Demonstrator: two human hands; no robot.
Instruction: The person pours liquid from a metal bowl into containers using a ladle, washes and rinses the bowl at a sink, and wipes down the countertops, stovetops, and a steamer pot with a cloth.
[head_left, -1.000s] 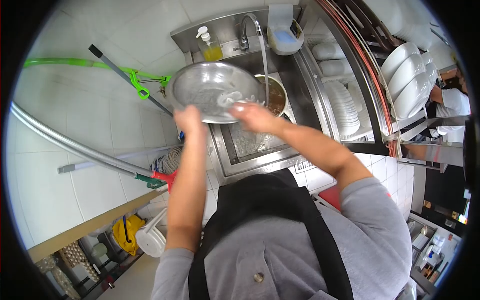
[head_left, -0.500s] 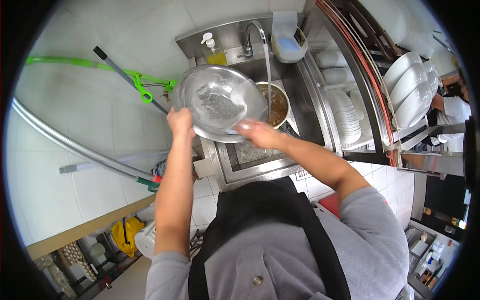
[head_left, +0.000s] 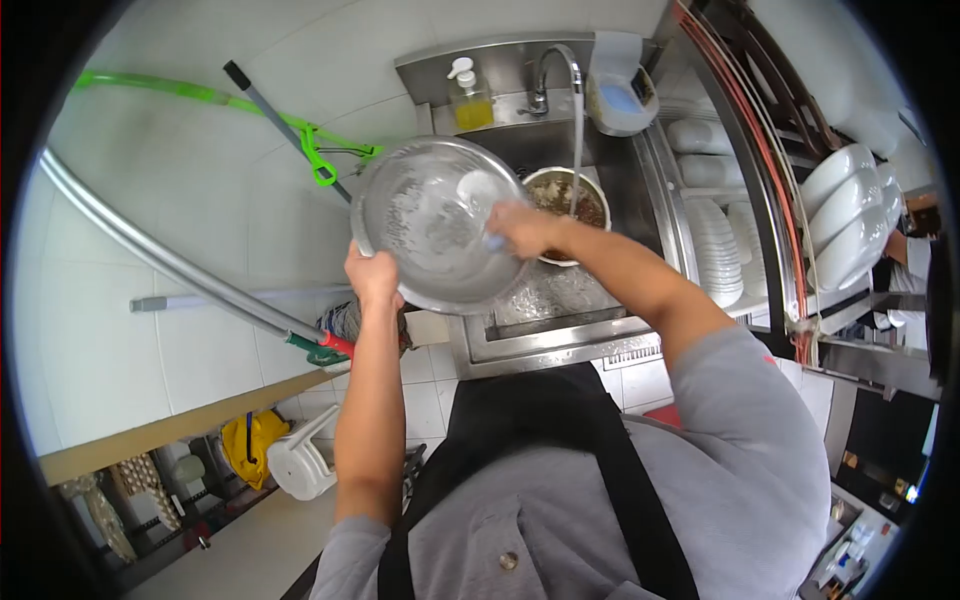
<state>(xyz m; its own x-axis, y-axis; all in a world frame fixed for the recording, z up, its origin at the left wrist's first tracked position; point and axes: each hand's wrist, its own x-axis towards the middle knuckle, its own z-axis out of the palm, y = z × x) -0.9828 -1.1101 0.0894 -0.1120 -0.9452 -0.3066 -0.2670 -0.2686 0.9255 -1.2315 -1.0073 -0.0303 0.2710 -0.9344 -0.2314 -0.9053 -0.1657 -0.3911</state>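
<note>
A large round metal bowl, wet and streaked with suds inside, is tilted towards me above the left part of the sink. My left hand is closed on its near left rim, thumb on the inside. Inside the bowl's right side, my right hand is closed on a small pale blue thing; motion blur hides its exact kind. Just beyond that hand stands a white-rimmed pot with brownish liquid and bits in it. Water from the tap runs down into the pot.
The steel sink has wet contents under the bowl. A yellow soap pump bottle and a plastic container stand behind it. Right is a rack with stacked white dishes; left, a green pole and metal poles. Another person's arm shows far right.
My right hand has moved from the bowl's near rim up into its right side. The bowl faces me more, and the whole view has shifted slightly.
</note>
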